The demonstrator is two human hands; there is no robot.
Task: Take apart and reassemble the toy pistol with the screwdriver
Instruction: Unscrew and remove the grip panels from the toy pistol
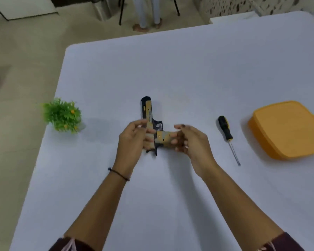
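Toy pistol [149, 122] is held between both hands over the table [170, 69], barrel pointing away. The left hand [132, 142] curls round its rear body and the right hand [190, 140] wraps the grip. A screwdriver [225, 130] lies right of the right hand, with an orange container [288, 129] beyond it. A small plant [62, 115] stands left of the left hand.

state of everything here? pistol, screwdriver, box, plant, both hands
toy pistol, assembled, held, muzzle pointing away
screwdriver, lying on the table, untouched
orange box, on the table, looks closed
plant, upright
left hand, holds the toy pistol's rear
right hand, fingers curled round its grip
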